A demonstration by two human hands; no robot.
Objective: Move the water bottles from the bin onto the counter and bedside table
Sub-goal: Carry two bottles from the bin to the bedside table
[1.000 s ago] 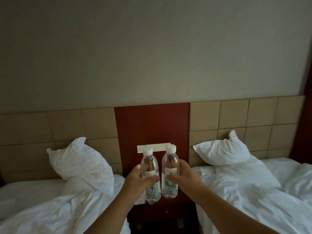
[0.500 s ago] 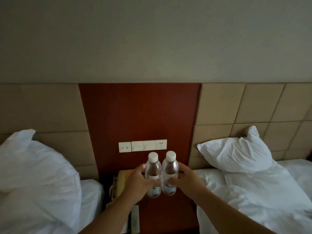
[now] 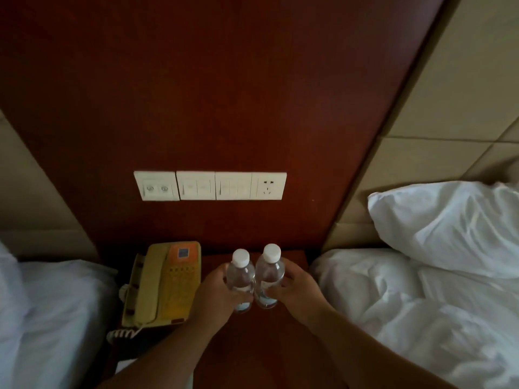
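Now two upright clear water-filled bottles, left hand's grip (image 3: 217, 293) round one (image 3: 241, 279), right hand's grip (image 3: 293, 287) round other (image 3: 270, 275).

Your left hand (image 3: 217, 297) and right hand (image 3: 295, 287) meet at lower centre, each with fingers curled round a bottle, forearms reaching in from the bottom edge.

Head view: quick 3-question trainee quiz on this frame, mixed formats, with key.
1. True or false: each hand grips one bottle.
2. What sits on the bedside table left of the bottles? A) lamp B) phone C) clock
3. Fill in: both bottle caps are ____ in colour.

Key:
1. True: left hand grips the left bottle, right hand grips the right bottle.
2. B, the phone.
3. White.
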